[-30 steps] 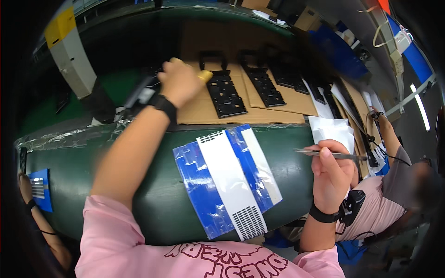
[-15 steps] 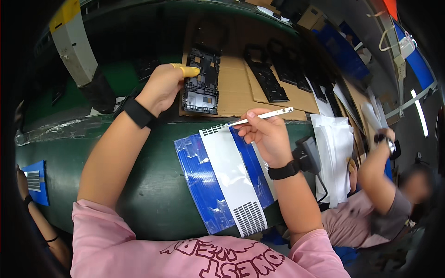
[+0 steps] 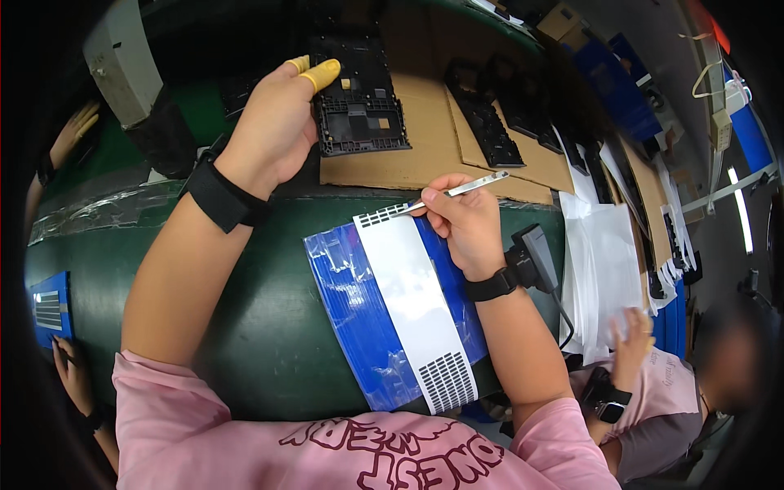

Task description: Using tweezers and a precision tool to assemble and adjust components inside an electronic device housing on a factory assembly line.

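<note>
My left hand, with yellow finger cots on its thumb and a finger, grips the left edge of a black plastic housing. The housing has ribs and a rectangular window at its near end, over cardboard. In my right hand is a pair of slim pale tweezers, pinched between thumb and fingers. Their tips reach the top rows of small black rectangular stickers on a long white backing sheet. That sheet lies across a blue corrugated plastic board patched with clear tape.
More black housings lie on cardboard at the far right. White paper sheets hang at the right edge of the green table. A grey post stands far left. Co-workers' hands show at both sides.
My left hand has moved the housing farther away and tilted it. The tweezers in my right hand have shifted slightly left and away. The right-hand co-worker's arm has come down; another hand appears far left.
</note>
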Demonstrator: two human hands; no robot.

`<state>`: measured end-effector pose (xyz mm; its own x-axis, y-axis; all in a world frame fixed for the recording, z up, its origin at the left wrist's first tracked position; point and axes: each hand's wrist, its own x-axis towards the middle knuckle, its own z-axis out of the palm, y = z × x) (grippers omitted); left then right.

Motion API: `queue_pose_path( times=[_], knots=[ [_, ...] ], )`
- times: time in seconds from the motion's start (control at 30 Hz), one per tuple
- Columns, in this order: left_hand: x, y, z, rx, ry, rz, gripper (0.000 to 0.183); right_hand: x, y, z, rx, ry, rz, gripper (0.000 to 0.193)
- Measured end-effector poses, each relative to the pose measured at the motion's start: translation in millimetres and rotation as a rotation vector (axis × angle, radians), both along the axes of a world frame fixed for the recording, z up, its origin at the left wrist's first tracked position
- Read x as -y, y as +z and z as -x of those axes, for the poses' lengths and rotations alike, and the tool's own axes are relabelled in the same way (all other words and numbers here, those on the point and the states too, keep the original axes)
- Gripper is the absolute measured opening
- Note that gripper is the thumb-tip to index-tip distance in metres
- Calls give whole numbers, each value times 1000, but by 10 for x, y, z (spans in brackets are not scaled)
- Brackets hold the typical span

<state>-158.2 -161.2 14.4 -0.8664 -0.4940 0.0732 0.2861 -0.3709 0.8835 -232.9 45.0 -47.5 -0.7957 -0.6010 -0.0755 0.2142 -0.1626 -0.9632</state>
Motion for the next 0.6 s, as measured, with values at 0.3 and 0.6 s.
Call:
queue_pose_path(
  times=[0.3,0.6],
  knots=[
    [10,-12,-22,-24,82,-13,20,48,48,-10,7,45,-62,15],
    [-470,128,-180,-49,-82,-152,22,-246,656,-155,-165,-43,309,13]
  ],
)
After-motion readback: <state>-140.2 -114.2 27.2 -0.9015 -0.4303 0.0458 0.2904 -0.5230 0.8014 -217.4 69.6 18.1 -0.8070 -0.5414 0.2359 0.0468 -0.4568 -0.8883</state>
